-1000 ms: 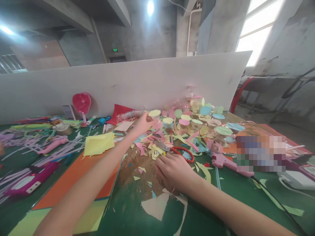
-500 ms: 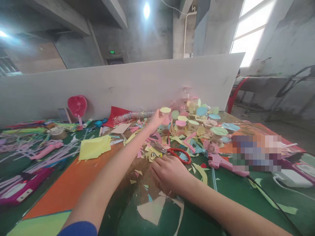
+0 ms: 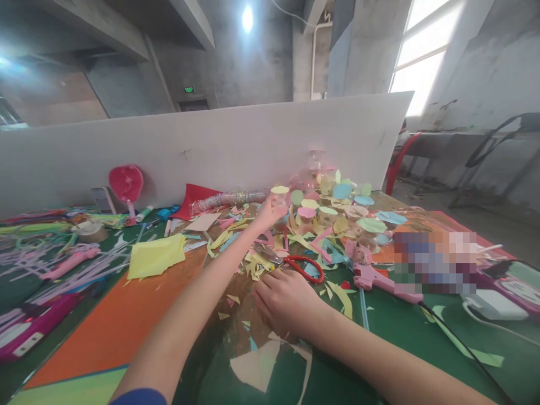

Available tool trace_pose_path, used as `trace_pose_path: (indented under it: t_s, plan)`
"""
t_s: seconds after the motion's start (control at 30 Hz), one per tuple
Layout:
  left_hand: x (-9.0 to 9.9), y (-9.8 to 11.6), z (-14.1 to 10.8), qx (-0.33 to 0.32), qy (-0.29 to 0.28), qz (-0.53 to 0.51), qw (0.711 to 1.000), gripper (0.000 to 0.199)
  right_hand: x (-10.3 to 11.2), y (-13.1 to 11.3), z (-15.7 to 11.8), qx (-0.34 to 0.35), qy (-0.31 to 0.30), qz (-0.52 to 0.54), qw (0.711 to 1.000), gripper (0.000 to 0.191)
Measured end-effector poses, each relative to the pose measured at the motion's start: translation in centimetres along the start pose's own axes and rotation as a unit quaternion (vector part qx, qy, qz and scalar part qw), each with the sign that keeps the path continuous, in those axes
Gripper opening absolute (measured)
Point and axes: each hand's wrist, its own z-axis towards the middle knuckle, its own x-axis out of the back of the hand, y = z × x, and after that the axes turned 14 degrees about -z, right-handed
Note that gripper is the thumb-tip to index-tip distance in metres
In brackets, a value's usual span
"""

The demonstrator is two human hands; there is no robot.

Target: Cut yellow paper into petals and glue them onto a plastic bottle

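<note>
My left hand (image 3: pixel 270 214) reaches over the paper scraps, with its fingers against a small clear cup topped by a pale yellow paper disc (image 3: pixel 279 190). Many similar pastel discs on clear cups (image 3: pixel 341 211) crowd the heap just to its right. My right hand (image 3: pixel 284 301) lies palm down on the brown-and-green mat among scraps, fingertips hidden beneath it. Red-handled scissors (image 3: pixel 302 268) lie just beyond that hand, with their metal blades (image 3: pixel 268 254) among yellow and pink paper cuttings.
A pink hot glue gun (image 3: pixel 379 284) lies to the right, its black cord crossing the green mat (image 3: pixel 426 343). A clear plastic tube (image 3: pixel 228 198) lies behind my left hand. Yellow paper (image 3: pixel 156 257), orange card (image 3: pixel 113 315) and pink-and-purple strips lie left. A white board (image 3: pixel 211 146) stands behind.
My left hand has moved right and farther from me, and the yellow-topped cup has gone with it. My right hand has barely moved. The whole view has shifted slightly.
</note>
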Motion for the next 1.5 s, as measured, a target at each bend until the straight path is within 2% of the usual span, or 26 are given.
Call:
trace_pose_path:
  t_s: [0.33,0.57,0.73,0.9,1.0,1.1,1.23,1.3,1.4,1.5]
  plan:
    - [-2.0,-1.2,1.9,-0.010,0.018,-0.007,1.000,0.048,-0.1,-0.1,-0.1,-0.004,-0.013,0.005,1.000,0.026]
    - [-3.3,-1.2,3.7,-0.009,0.006,-0.008,1.000,0.058,0.0,0.0,0.0,-0.002,-0.021,0.004,1.000,0.025]
    - [-3.1,-0.9,3.6,-0.009,-0.006,0.018,1.000,0.059,-0.1,0.0,0.0,0.000,-0.020,0.009,1.000,0.026]
    - [-1.5,-0.6,2.9,0.005,-0.026,0.070,0.997,0.061,-0.3,-0.1,-0.1,0.006,-0.021,0.011,1.000,0.025]
    - [0.3,-0.4,2.6,0.013,-0.046,0.102,0.994,0.061,-0.4,-0.1,-0.1,0.008,-0.025,0.011,1.000,0.025]
    - [2.6,0.0,1.8,0.017,-0.065,0.133,0.989,0.052,-0.3,-0.1,-0.1,0.013,-0.029,0.009,0.999,0.021]
    - [6.5,0.9,-1.3,0.006,-0.082,0.167,0.982,0.033,0.0,0.0,-0.1,0.025,-0.040,0.008,0.999,0.022]
    - [9.2,1.5,-3.7,-0.004,-0.076,0.185,0.980,0.032,0.1,0.0,0.0,0.026,-0.047,0.010,0.999,0.023]
    - [14.6,1.8,-7.7,-0.026,-0.052,0.236,0.970,0.034,0.2,0.0,-0.1,0.015,-0.045,0.014,0.999,0.024]
    - [20.9,0.8,-11.2,-0.060,0.059,0.317,0.945,0.036,0.0,0.0,-0.3,0.013,-0.036,0.015,0.999,0.026]
